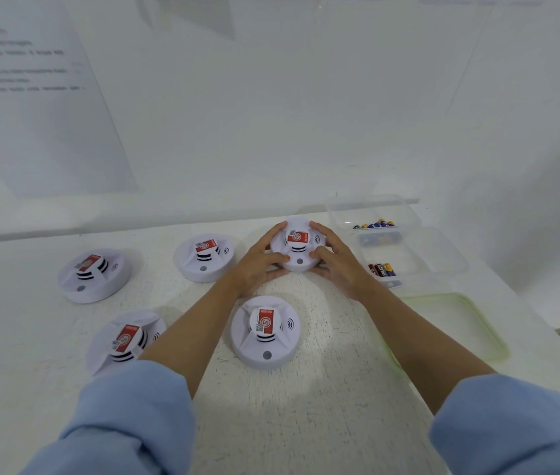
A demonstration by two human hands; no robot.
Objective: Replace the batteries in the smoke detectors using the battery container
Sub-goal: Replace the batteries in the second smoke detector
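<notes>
Both hands are gripping one white round plastic smoke detector [297,250] with a red label, which is sitting low on the white textured table [323,406], at about 1 o'clock from the table's middle. The left hand [258,267] is curling around its 9 o'clock side and the right hand [338,264] around its 3 o'clock side, with the fingers bending over the top edge and the thumbs pressing at the near rim. The same kind of second detector [264,332] is lying at its 6 o'clock, a third detector [204,257] at 9 o'clock, and a fourth detector [95,275] and a fifth detector [124,341] farther off towards 8 o'clock. At its 3 o'clock, just beside the right hand, the clear plastic battery container [436,248] is standing. It is holding blue-and-yellow batteries [376,225] in the far compartment and red-and-black batteries [382,270] in the near one. A clear green-rimmed lid [460,323] is lying at 5 o'clock.
</notes>
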